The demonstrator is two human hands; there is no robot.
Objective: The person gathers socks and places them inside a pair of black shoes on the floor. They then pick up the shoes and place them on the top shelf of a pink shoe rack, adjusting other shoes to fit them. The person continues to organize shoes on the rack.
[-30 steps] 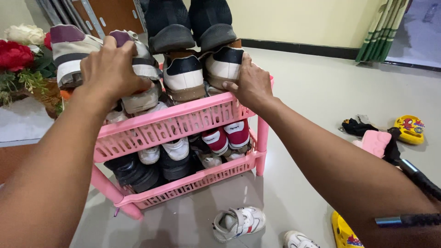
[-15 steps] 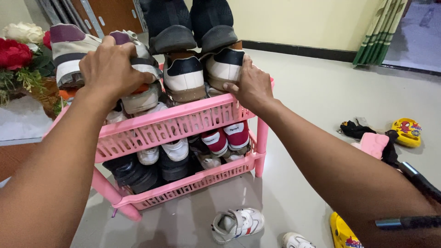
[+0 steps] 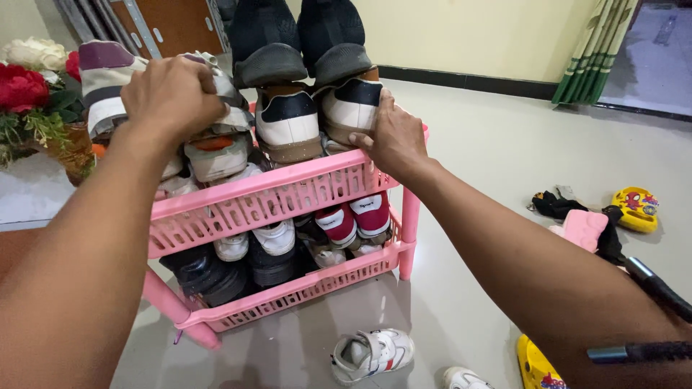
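Sneakers in grey, white and purple (image 3: 108,79) sit piled on the top tier of a pink plastic shoe rack (image 3: 274,194), directly under the person's left hand (image 3: 171,92). That hand lies palm down over the nearer shoe of the pair, fingers curled over its upper and closed on it, the forearm stretching back and down toward the person. Just below its knuckles a pale shoe with an orange insole (image 3: 216,153) pokes out of the heap.

Off to the right of that hand, past a white and navy shoe (image 3: 288,122), the right hand (image 3: 393,137) rests on the rack's top rim at its corner. Its fingertips press against the side of a second white and navy shoe (image 3: 352,106), the fingers bent and close together; it touches the shoe rather than gripping it. Above both hands two dark shoes with grey toe caps (image 3: 299,43) are stacked on the pile.

Below the hands the lower tier holds red and white shoes (image 3: 355,216) and dark ones. On the floor near the right forearm lies a small white strap shoe (image 3: 373,351), and further right a yellow clog (image 3: 636,207)
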